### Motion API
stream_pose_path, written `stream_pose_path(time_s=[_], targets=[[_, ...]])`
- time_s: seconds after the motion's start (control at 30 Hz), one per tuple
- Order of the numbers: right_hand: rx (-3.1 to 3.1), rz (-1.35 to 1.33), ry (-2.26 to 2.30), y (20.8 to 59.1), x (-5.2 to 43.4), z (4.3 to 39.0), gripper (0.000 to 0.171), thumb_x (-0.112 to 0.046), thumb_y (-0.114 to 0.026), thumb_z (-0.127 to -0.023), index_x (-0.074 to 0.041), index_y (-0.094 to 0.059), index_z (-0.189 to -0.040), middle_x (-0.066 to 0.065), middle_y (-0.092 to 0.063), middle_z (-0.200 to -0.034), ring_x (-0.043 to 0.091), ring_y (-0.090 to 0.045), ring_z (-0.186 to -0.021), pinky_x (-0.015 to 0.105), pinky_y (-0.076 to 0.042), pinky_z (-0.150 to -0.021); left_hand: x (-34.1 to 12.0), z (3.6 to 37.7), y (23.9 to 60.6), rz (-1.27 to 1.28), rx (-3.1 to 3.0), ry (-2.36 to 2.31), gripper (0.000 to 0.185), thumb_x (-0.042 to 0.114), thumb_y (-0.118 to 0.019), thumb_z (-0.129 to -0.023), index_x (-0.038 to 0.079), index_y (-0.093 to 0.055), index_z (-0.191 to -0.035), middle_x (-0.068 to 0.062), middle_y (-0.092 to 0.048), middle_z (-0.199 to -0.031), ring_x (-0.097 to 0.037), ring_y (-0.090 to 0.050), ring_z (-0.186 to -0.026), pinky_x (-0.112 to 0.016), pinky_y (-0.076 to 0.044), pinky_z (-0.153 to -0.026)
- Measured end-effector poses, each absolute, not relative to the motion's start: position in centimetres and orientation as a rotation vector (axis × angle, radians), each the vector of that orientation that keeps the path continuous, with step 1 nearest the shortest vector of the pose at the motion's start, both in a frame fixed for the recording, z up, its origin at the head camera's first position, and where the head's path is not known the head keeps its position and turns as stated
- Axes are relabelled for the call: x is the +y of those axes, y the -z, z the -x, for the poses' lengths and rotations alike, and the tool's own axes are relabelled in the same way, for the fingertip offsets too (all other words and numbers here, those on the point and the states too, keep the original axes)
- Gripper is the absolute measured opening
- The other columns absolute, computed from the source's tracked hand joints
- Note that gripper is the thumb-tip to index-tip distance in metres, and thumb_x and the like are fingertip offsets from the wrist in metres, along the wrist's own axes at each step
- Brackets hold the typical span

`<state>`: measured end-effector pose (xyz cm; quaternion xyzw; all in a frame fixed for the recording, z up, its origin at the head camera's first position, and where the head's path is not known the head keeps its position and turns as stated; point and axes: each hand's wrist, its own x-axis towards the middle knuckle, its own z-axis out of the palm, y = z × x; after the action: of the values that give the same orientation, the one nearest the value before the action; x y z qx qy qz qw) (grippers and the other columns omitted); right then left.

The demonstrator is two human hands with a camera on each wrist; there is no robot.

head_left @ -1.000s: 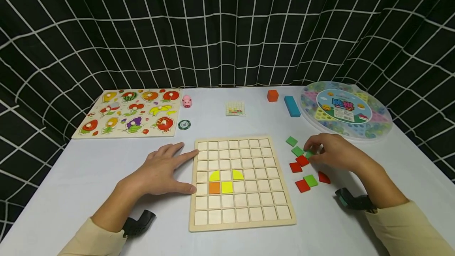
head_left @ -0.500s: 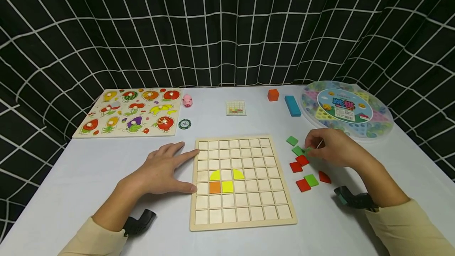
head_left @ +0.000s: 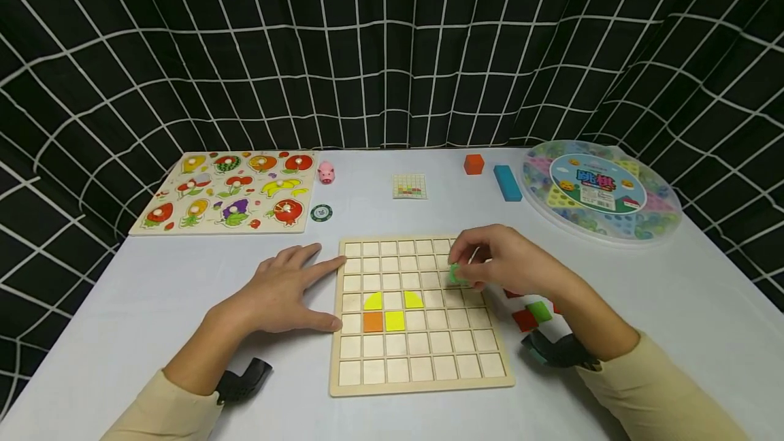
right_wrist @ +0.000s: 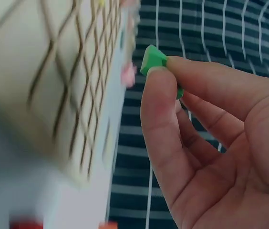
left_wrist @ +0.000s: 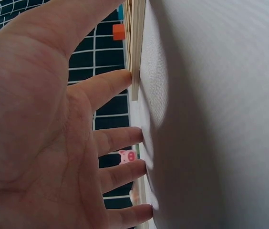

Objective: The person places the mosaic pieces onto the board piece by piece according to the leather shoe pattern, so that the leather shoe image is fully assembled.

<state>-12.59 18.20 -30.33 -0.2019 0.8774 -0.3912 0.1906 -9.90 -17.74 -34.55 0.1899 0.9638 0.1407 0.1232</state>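
Observation:
A wooden grid board [head_left: 419, 366] lies flat on the white table. On it sit an orange square tile [head_left: 373, 322], a yellow square tile [head_left: 395, 321] and two yellow rounded tiles, one on the left [head_left: 373, 301] and one on the right [head_left: 414, 300]. My left hand [head_left: 275, 295] rests with spread fingers, thumb and index finger touching the board's left edge. Between thumb and index finger my right hand [head_left: 511, 264] pinches a green tile [right_wrist: 153, 58] above the board's right side. Red tiles [head_left: 525, 320] and a green tile [head_left: 540, 312] lie right of the board, partly hidden by the right hand.
Behind stand a fruit puzzle board [head_left: 214, 192], a pink pig figure [head_left: 327, 172], a round chip [head_left: 321, 213] and a small pattern card [head_left: 409, 186]. An orange cube [head_left: 474, 164], a blue block [head_left: 508, 183] and a round game box [head_left: 600, 189] are at back right.
My right hand has taken a green tile from the loose tiles and moved left with it, over the board. The left hand has stayed at the board's edge.

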Motion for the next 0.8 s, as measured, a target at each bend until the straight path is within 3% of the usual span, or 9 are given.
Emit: stream_pose_path(time_s=[0.2,0.43,0.6,0.8], targets=[[2.272,0.772,1.126,31.5,13.6,11.9,0.007,-0.001,-0.072,-0.091,-0.007,-0.07,-0.094,0.004,-0.064,-0.082,0.018,-0.063,-0.068,0.032,-0.059,-0.065,-17.8,9.9,34.5,-0.554,2.807,-0.426,0.095,0.068,-0.079,-0.076,0.036,-0.042,-0.158,-0.017,-0.03,-0.167,-0.046,-0.026,-0.152,-0.072,-0.026,-0.116],[2.23,0.871,1.019,32.3,9.3,10.5,0.019,0.001,-0.075,-0.088,-0.018,-0.072,-0.085,-0.007,-0.065,-0.074,0.009,-0.061,-0.065,0.024,-0.054,-0.062,-17.6,9.9,34.4,-0.545,2.799,-0.423,0.095,0.069,-0.077,-0.077,0.036,-0.041,-0.159,-0.017,-0.028,-0.168,-0.045,-0.024,-0.154,-0.072,-0.025,-0.117],[2.284,0.963,0.95,32.8,7.5,9.8,0.02,-0.001,-0.079,-0.086,-0.019,-0.071,-0.08,-0.012,-0.064,-0.072,0.002,-0.058,-0.069,0.02,-0.052,-0.067,-17.8,9.8,34.5,-0.548,2.803,-0.421,0.095,0.069,-0.077,-0.077,0.036,-0.041,-0.159,-0.017,-0.028,-0.168,-0.045,-0.023,-0.154,-0.071,-0.024,-0.117],[2.326,0.987,0.877,32.8,6.8,9.2,0.021,-0.001,-0.081,-0.085,-0.019,-0.072,-0.076,-0.013,-0.063,-0.067,-0.001,-0.055,-0.064,0.018,-0.049,-0.064,-17.8,9.8,34.4,-0.548,2.809,-0.413,0.096,0.07,-0.077,-0.077,0.036,-0.041,-0.159,-0.017,-0.029,-0.168,-0.045,-0.024,-0.154,-0.072,-0.025,-0.117]])
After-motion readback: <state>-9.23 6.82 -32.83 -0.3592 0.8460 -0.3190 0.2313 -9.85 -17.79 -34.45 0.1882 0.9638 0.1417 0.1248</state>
